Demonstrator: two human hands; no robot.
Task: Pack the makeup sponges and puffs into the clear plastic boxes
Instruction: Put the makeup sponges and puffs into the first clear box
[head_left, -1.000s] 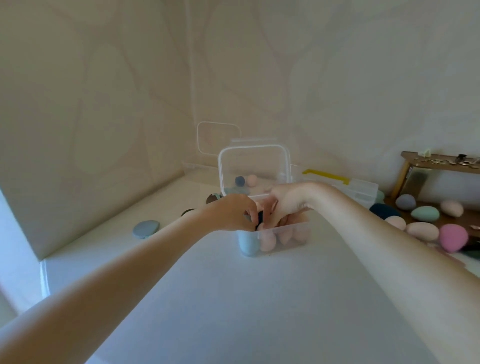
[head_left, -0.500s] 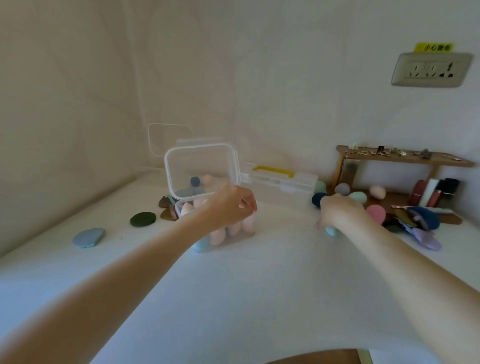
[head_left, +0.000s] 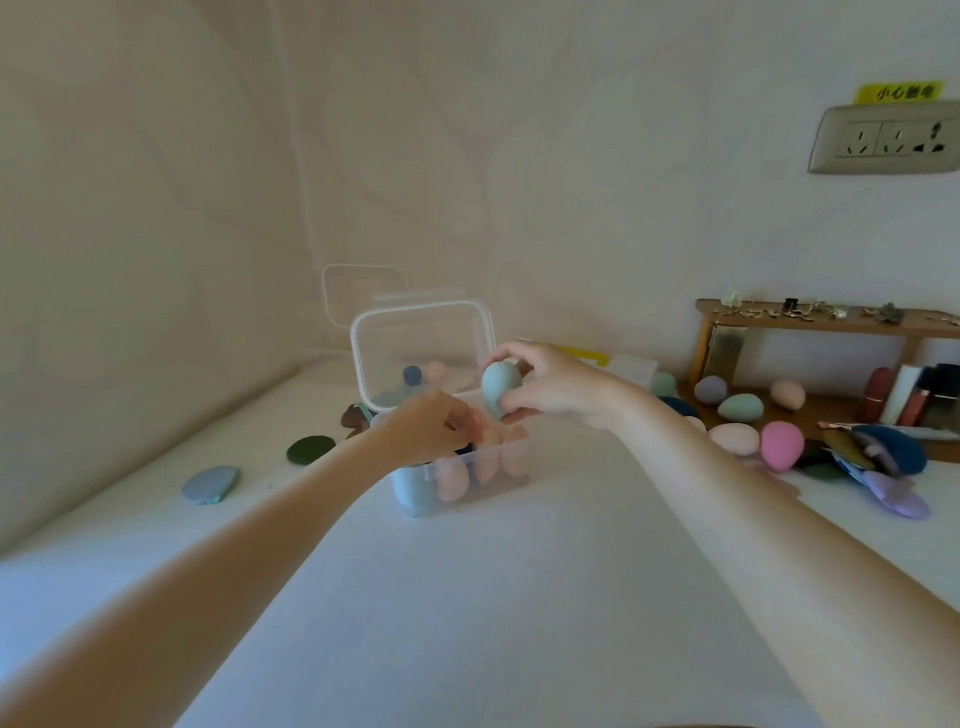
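A clear plastic box (head_left: 483, 486) stands mid-table with its lid (head_left: 422, 349) tipped up behind it; pink and light blue egg sponges fill it. My right hand (head_left: 550, 387) holds a pale green egg sponge (head_left: 497, 388) just above the box's back right rim. My left hand (head_left: 427, 427) rests curled over the box's left side, fingers on the sponges inside; whether it grips one is hidden. Loose sponges lie to the right: a hot pink one (head_left: 782, 444), a pale pink one (head_left: 735, 439), a green one (head_left: 740, 407).
Flat puffs lie left of the box: a grey-blue one (head_left: 210, 484), a dark green one (head_left: 310, 449), brown ones (head_left: 354, 417). A wooden shelf (head_left: 826, 322) with lipsticks, and navy and lilac puffs (head_left: 896, 499), sit at the right. A second clear box stands behind by the wall.
My right hand went from the box to the loose sponges on the right, picked up the pale green sponge and brought it back over the box. My left hand stayed at the box.
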